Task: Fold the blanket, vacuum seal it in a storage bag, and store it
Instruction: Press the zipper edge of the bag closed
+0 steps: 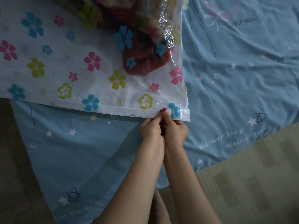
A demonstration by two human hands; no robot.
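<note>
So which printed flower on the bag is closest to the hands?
The blue flower at the bag's near right corner, touching the white clip; others sit farther away.

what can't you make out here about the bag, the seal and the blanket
- Head view: the bag and blanket are cut off by the top edge.
- Fingertips of the left hand and right hand hide the zip strip there, so how far it is sealed is unclear.
- The white clip is too small to tell.

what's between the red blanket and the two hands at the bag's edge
In the head view, only flat, empty flower-printed storage bag and its zip strip lie between the blanket and the left hand and right hand.
</note>
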